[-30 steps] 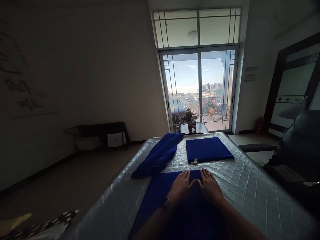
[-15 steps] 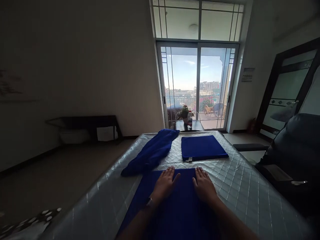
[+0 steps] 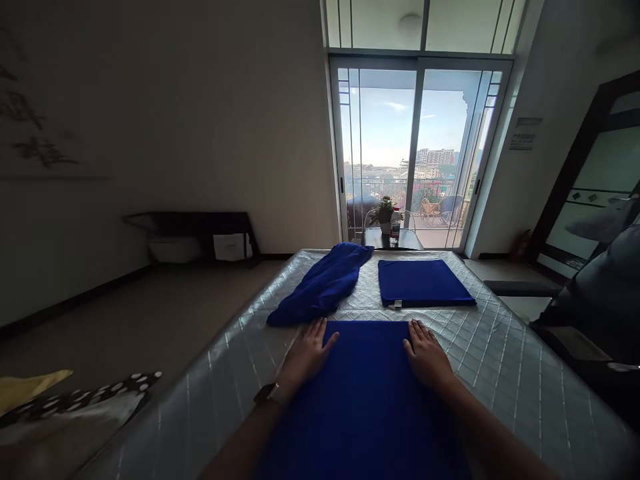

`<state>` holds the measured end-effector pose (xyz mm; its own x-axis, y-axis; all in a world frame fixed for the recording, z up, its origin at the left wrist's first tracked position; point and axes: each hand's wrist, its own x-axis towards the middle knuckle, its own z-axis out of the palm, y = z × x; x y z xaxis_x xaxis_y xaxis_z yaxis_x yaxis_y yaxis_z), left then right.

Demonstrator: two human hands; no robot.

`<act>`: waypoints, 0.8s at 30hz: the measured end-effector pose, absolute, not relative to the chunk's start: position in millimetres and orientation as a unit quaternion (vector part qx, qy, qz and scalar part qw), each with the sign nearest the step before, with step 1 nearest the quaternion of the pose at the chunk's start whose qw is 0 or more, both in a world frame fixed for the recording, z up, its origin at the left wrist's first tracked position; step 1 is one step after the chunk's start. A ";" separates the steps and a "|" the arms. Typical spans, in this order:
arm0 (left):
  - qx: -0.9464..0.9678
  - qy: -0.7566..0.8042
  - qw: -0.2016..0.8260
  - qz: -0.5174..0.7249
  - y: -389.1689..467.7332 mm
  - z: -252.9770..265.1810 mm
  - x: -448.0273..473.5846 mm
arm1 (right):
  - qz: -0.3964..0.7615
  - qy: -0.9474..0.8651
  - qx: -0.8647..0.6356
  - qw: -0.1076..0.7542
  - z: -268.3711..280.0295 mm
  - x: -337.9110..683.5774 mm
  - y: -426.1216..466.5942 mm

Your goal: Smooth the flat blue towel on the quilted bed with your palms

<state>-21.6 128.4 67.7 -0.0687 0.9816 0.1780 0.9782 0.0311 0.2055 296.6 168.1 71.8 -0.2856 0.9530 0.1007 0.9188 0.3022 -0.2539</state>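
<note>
Both hands are flat on the spread blue cloth [image 3: 370, 400], the left hand [image 3: 307, 352] open at its far left corner with the thumb pointing inward, the right hand [image 3: 427, 353] just as open at the far right corner, neither one gripping anything! The cloth lies smooth on the quilted silver cover [image 3: 505, 360], right in front of the person, and beyond it a crumpled blue cloth [image 3: 325, 287] sprawls left while a folded blue cloth [image 3: 423, 283] sits right, white tag [image 3: 397, 305] at its near edge
</note>
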 end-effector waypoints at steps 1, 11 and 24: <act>0.684 0.717 0.008 0.135 128.4 67.9 -21.0 | 0.070 -0.799 -0.586 0.114 71.3 296.5 168.9; 0.686 0.717 0.002 0.125 128.7 66.8 -21.6 | 0.053 -0.802 -0.587 0.092 68.3 297.4 174.3; 0.682 0.716 0.014 0.150 129.3 63.4 -23.1 | 0.028 -0.804 -0.593 0.037 79.4 296.2 179.8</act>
